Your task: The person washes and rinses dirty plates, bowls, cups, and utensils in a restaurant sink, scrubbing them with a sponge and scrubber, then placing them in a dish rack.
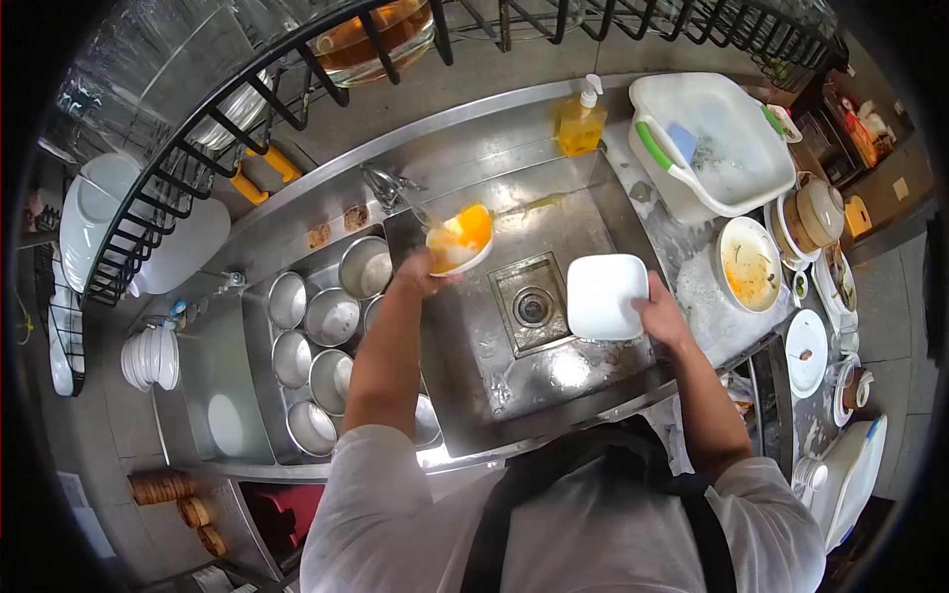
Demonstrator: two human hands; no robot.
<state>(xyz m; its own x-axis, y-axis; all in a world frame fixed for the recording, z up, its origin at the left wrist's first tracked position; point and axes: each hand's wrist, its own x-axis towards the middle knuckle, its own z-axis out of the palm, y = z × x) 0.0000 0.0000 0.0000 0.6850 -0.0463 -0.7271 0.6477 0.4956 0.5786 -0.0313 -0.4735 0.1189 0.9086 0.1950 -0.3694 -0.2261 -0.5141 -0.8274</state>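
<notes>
In the head view, our left grip point(420, 274) is closed on a white bowl point(457, 265) near the tap point(388, 186), with something orange point(476, 221), too blurred to name, inside. Our right grip point(663, 313) pinches the right edge of a squarish white dish point(607, 296), lying leftward from it over the sink point(455, 341), with no clear long axis. The left grip is nearer the tap. We can read no brand or writing anywhere.

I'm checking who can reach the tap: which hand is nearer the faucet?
Left. The left hand is close to the faucet, holding a bowl beneath it; the right hand is farther off, past the drain, holding a square dish.
</notes>
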